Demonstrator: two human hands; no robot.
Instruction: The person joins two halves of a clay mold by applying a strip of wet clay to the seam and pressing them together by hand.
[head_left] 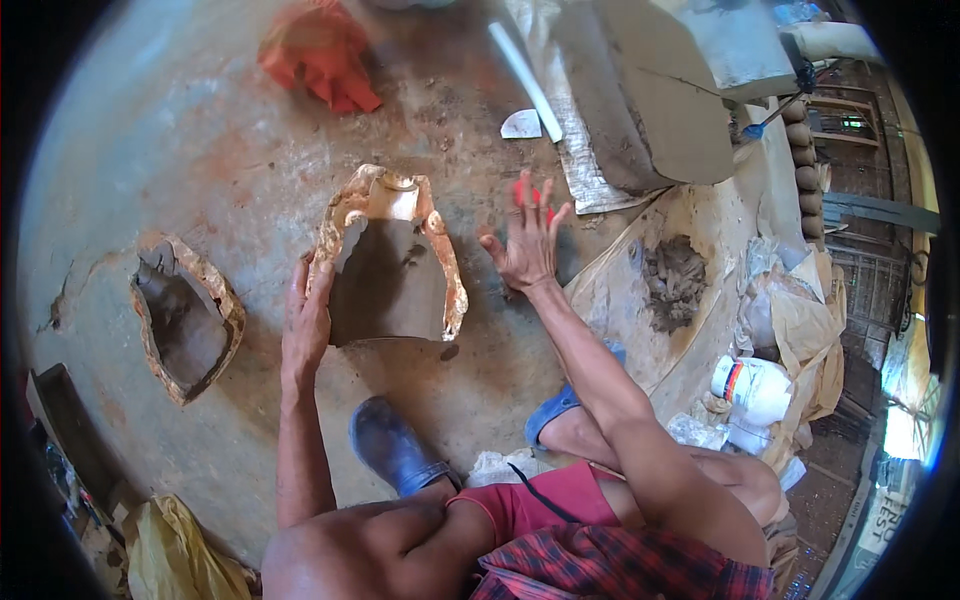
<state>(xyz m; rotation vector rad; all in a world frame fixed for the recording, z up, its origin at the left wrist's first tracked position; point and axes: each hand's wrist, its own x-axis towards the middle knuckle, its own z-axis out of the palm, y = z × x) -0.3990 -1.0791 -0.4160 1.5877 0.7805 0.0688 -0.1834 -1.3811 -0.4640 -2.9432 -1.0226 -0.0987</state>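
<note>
A mould half (455,290) with a rough, orange-stained off-white rim lies on the floor in front of me, lined with smooth grey clay. My left hand (308,318) grips its left edge, the fingers along the outer side. To the right of the mould my right hand (528,250) is spread wide, palm down. Beneath its fingertips is a small red object (522,192), mostly covered, so its kind cannot be made out. A second, smaller clay-lined mould piece (232,318) with a pointed lower end lies at the left, apart from my hands.
A large grey clay block (665,100) stands on a whitish sheet (592,185) at upper right. Near it lie a white tube (525,80) and a white scraper-like piece (521,125). Other things: red cloth (320,60), clay lump (678,283), white tub (760,388), yellowish bag (180,555).
</note>
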